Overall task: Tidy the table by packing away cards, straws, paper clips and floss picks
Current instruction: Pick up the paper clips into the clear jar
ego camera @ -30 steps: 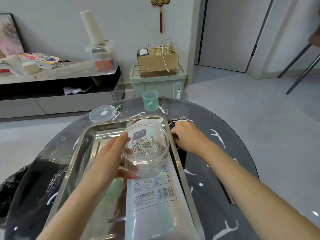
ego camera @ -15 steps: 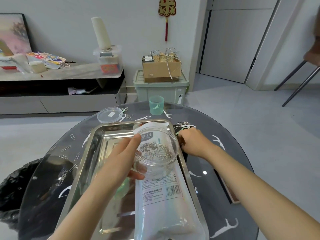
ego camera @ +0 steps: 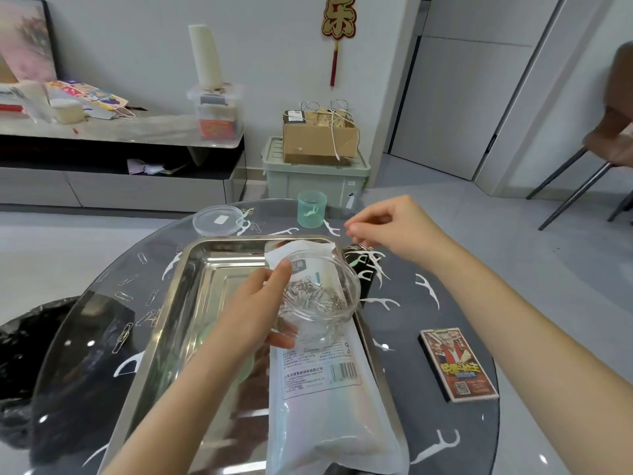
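Observation:
My left hand grips a clear round container with paper clips in its bottom, held just above the steel tray. My right hand is raised beyond the tray's far right corner, fingertips pinched together on what look like small paper clips. A sealed bag of straws lies in the tray's right half. A card box lies on the glass table at the right. Loose paper clips lie on the table's left side. White floss picks are scattered on the right, with a small pile under my right hand.
A green cup holding a floss pick and a clear lid stand at the table's far edge. A black bin bag sits on the floor to the left. A chair stands at the far right.
My right hand has lifted off the table beside the tray and now hovers higher with its fingertips pinched. My left hand keeps the container over the tray. The card box has come into view.

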Available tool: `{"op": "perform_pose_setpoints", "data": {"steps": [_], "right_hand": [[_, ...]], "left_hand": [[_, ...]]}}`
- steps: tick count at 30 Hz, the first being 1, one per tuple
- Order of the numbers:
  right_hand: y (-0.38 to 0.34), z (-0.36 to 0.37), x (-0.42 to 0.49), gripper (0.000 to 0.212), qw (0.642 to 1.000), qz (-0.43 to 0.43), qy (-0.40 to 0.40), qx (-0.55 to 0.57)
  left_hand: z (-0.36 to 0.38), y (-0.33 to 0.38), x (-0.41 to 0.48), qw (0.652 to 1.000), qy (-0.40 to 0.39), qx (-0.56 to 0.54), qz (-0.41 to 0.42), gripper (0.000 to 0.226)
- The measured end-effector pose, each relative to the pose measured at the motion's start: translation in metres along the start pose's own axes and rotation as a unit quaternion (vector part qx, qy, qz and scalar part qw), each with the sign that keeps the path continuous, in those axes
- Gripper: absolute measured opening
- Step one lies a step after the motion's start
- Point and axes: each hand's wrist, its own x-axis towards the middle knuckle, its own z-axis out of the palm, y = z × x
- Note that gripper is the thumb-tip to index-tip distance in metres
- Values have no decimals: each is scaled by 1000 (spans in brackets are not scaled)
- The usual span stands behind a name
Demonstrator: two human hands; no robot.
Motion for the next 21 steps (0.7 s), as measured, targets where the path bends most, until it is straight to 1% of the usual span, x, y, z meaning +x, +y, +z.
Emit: {"op": "perform_pose_setpoints", "data": {"steps": [2, 4, 6, 8, 10, 13, 16, 19, 20, 21], "right_hand": [[20, -2, 20, 11, 996, 33, 16, -83], [43, 1, 40, 19, 982, 69, -7, -174], [66, 6, 59, 30, 967, 94, -33, -234], [82, 10, 76, 39, 959, 108, -34, -260], [92, 15, 91, 41, 953, 123, -22, -275], [101, 25, 105, 44, 932, 126, -16, -340], [103, 34, 114, 40, 916, 110, -31, -385], [100, 42, 119, 20, 909, 75, -38, -408], [99, 43, 119, 18, 908, 67, -36, -411], [98, 45, 119, 20, 909, 62, -35, -410]], "left_hand": [[-1, 0, 2, 1000, 1, -3, -6, 42], [0, -1, 4, 1000, 4, -4, -7, 39], [2, -1, 5, 1000, 9, -13, -5, 35], [3, 1, 6, 1000, 9, -20, 1, 33], [3, 2, 11, 1000, 13, -21, 10, 32], [3, 1, 14, 999, 16, -25, 17, 33], [3, -2, 15, 999, 19, -21, 21, 34], [3, -3, 15, 1000, 16, -14, 22, 37], [3, -3, 15, 1000, 15, -12, 22, 38], [4, -3, 15, 1000, 14, -10, 22, 39]]}}
